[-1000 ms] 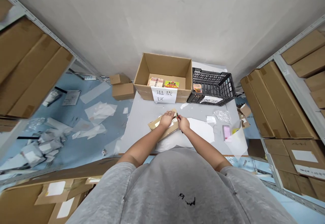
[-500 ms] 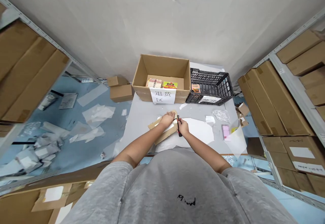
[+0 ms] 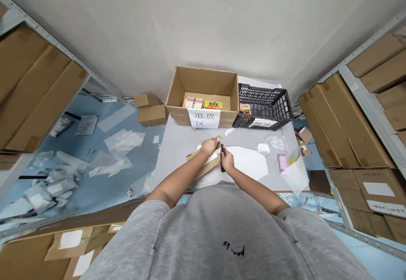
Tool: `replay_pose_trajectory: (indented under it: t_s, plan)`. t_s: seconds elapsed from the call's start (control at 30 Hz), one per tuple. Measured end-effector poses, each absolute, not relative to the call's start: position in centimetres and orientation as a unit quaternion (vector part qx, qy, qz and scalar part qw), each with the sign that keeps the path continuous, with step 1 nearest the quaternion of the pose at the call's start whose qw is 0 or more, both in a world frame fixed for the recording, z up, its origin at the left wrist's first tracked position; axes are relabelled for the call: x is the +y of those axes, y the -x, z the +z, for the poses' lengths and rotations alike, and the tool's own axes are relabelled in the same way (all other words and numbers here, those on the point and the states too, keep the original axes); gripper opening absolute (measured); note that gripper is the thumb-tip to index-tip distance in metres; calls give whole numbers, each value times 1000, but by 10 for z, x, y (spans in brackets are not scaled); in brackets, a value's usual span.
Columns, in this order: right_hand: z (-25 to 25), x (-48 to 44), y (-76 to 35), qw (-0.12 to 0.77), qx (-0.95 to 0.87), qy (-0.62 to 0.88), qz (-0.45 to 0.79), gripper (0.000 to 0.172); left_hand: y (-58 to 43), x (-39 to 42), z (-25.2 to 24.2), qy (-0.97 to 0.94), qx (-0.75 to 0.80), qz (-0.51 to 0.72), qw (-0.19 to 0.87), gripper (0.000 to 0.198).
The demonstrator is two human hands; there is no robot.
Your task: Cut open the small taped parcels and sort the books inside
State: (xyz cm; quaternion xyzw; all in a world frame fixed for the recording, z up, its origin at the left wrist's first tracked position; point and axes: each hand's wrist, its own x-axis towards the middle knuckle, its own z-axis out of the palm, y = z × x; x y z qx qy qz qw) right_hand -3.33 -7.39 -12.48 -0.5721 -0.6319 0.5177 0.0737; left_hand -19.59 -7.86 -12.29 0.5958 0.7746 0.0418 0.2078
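Observation:
On the near part of the white table (image 3: 177, 138) lies a small cardboard box (image 3: 207, 169), tilted, with a white label on its top. My left hand (image 3: 209, 146) is closed on the far end of this box, where a bit of tape or flap sticks up by the fingertips. A black and red cutter (image 3: 222, 157) is gripped in my right hand (image 3: 227, 160), just right of the box. Its blade is too small to make out. White paper (image 3: 250, 161) lies flat beside my right hand.
Behind my hands stand an open carton (image 3: 203, 117) with two packets inside and a black crate (image 3: 266, 102) holding a small packet. Bubble wrap (image 3: 277, 143) and a pink item (image 3: 283, 164) lie at the right. Shelves with boxes flank both sides; paper scraps litter the floor.
My left hand has lifted slightly, and a flap or tape now shows raised at its fingertips. The cutter in my right hand has turned more upright and shifted slightly left.

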Motion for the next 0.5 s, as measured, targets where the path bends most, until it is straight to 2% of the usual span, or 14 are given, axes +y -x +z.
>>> replay_pose_trajectory:
  t_s: [0.27, 0.4, 0.43, 0.5]
  plan:
    - [-124, -31, 30, 66, -598, 601, 526, 45, 200, -100, -139, -610, 767, 92, 176, 49]
    - [-127, -6, 10, 68, -664, 597, 445, 50, 202, -120, -153, -653, 732, 103, 162, 98]
    - [-129, 0, 9, 63, -683, 588, 429, 56, 200, -125, -155, -659, 728, 104, 158, 104]
    - [-132, 10, 17, 48, -713, 567, 409, 74, 193, -135, -157, -661, 728, 108, 146, 104]
